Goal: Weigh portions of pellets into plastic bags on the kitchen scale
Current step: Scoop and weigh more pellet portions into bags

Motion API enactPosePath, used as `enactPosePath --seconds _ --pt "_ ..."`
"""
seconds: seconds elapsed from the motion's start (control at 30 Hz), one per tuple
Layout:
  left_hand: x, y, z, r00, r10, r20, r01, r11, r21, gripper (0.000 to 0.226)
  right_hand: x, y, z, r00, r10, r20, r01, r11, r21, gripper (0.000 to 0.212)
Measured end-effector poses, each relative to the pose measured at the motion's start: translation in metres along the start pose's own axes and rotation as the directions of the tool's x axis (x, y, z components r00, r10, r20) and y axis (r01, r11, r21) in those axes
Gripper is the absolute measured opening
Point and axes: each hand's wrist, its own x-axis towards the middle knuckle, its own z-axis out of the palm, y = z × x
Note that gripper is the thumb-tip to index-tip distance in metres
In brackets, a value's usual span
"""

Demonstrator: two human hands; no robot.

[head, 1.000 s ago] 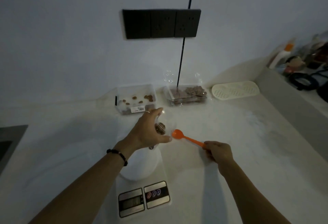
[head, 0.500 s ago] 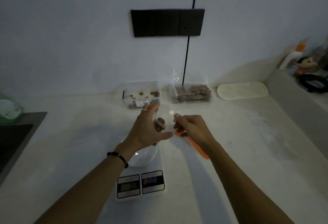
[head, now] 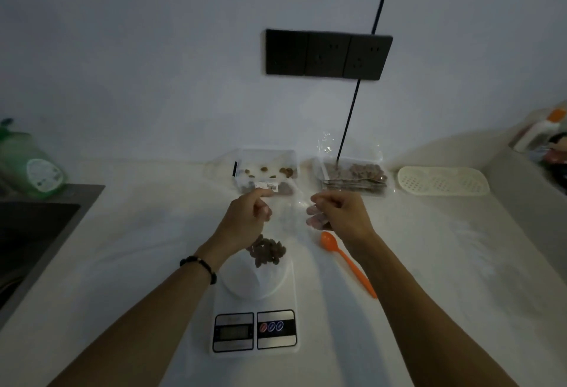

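Observation:
A clear plastic bag (head: 288, 215) hangs between my hands above the white kitchen scale (head: 254, 304). My left hand (head: 245, 221) pinches its left top edge and my right hand (head: 340, 215) pinches its right top edge. A clump of brown pellets (head: 267, 253) sits in the bag's bottom, over the scale's round platform. An orange spoon (head: 346, 261) lies on the counter right of the scale, under my right wrist. Behind stand a clear tub (head: 265, 172) with a few pellets and a clear tray (head: 352, 178) piled with pellets and bags.
A white perforated mat (head: 443, 181) lies at the back right. A green bottle (head: 30, 169) stands by the dark sink (head: 33, 233) on the left. Black wall sockets (head: 328, 53) and a hanging cable (head: 356, 95) are behind. Bottles (head: 543, 129) crowd the right ledge.
My right hand put the orange spoon down on the counter and took the bag's right edge. The bag now hangs stretched between both hands, its pellets lower over the scale.

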Motion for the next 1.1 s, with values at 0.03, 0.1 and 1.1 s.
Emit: enactPosePath --seconds 0.03,0.1,1.1 --pt "0.003 -0.003 0.0 1.0 -0.011 0.014 0.011 1.0 0.011 0.031 0.002 0.004 -0.001 0.999 0.032 -0.003 -0.032 0.999 0.032 0.012" --pt "0.012 -0.007 0.001 0.999 -0.012 0.053 0.009 0.999 0.047 0.029 0.005 0.014 -0.005 0.995 0.097 -0.004 -0.097 0.994 0.043 0.016" --pt "-0.117 -0.07 0.021 0.969 0.244 0.05 -0.223 0.759 0.612 0.062 -0.079 0.099 0.008 0.927 -0.354 0.124 0.289 0.462 -0.838 0.045"
